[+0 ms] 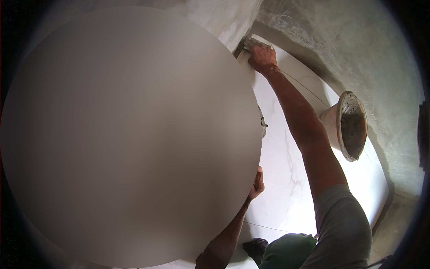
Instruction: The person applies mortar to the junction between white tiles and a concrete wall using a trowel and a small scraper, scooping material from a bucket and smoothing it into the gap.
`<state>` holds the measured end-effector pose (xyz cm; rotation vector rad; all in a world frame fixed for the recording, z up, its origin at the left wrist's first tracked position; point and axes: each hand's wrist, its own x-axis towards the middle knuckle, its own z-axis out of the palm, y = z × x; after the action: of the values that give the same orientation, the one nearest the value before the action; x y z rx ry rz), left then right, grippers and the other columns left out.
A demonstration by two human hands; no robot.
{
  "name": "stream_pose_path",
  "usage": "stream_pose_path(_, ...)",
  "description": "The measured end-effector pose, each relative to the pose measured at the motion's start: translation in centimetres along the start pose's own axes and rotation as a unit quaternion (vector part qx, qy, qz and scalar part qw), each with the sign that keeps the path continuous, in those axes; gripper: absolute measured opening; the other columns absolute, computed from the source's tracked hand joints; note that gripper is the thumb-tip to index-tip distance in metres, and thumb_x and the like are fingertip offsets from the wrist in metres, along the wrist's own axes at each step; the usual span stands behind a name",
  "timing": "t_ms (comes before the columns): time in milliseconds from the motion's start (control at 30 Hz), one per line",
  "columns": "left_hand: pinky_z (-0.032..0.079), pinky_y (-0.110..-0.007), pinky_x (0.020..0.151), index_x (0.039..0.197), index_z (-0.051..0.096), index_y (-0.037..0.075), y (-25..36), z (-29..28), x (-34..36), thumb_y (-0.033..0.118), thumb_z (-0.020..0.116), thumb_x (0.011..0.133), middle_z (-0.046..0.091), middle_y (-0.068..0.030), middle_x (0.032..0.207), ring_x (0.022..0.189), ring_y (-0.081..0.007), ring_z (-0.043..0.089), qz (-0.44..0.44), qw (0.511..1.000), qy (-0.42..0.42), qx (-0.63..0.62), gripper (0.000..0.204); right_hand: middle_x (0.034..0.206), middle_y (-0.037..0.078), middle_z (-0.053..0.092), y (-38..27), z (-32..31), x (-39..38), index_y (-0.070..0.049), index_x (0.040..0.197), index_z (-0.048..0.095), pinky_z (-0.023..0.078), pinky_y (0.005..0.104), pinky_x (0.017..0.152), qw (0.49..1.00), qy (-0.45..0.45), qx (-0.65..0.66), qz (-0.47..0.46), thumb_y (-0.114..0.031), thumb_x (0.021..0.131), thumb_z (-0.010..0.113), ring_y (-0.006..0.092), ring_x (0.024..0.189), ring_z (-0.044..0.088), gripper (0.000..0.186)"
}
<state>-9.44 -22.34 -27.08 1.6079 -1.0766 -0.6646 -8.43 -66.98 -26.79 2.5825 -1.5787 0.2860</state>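
My right hand reaches far out to the floor's corner, its fingers closed round a flat, pale-edged tool smeared with grey. The exact kind of tool does not show. It lies close to the joint where the white marbled tiles meet the wall. Nearer to me, my left hand is beside the tiles. A large blurred disc covers most of its fingers, so whether it holds anything is hidden.
A mortar-crusted bucket stands right of my right forearm. Rough grey wall borders the tiles. A small grey-crusted thing pokes out beside the blur, which hides the left side. My dark shoe is at the bottom.
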Motion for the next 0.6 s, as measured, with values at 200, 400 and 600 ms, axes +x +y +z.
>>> stream_pose_path(200, 0.061, -0.050, 0.075, 0.135, 0.054, 0.002, 0.0, 0.0, -0.4, 0.028, 0.069, 0.104, 0.074, -0.0211, 0.102, 0.085, -0.0446, 0.075, -0.008, 1.000, 0.006, 0.026, 0.044, 0.122, 0.019, 0.073, -1.2, -1.1, -0.8, -0.011, 0.134, 0.068, 0.050, 0.0542, 0.103, 0.993, -0.114, -0.024, 0.017, -0.025, 0.093, 0.062, 0.0382, 0.121, 0.068, 0.044)
stream_pose_path(400, 0.061, -0.051, 0.075, 0.133, 0.055, 0.002, 0.5, -0.3, -0.2, 0.030, 0.069, 0.104, 0.074, -0.0229, 0.101, 0.086, -0.0480, 0.074, -0.026, 0.999, 0.010, 0.029, 0.043, 0.122, 0.022, 0.075, -2.7, -0.9, -3.6, -0.007, 0.119, 0.076, 0.055, 0.0542, 0.101, 0.999, -0.039, 0.010, -0.006, -0.017, 0.091, 0.059, 0.0414, 0.116, 0.073, 0.035)
stream_pose_path(600, 0.060, -0.051, 0.074, 0.132, 0.055, 0.000, 0.0, 0.6, -0.9, 0.036, 0.065, 0.108, 0.074, -0.0214, 0.098, 0.085, -0.0448, 0.075, -0.129, 0.990, 0.021, -0.050, 0.044, 0.113, 0.016, 0.077, -3.8, -1.9, -7.0, -0.013, 0.124, 0.073, 0.056, 0.0502, 0.095, 0.997, -0.053, -0.040, -0.035, -0.022, 0.091, 0.064, 0.0348, 0.110, 0.074, 0.035)
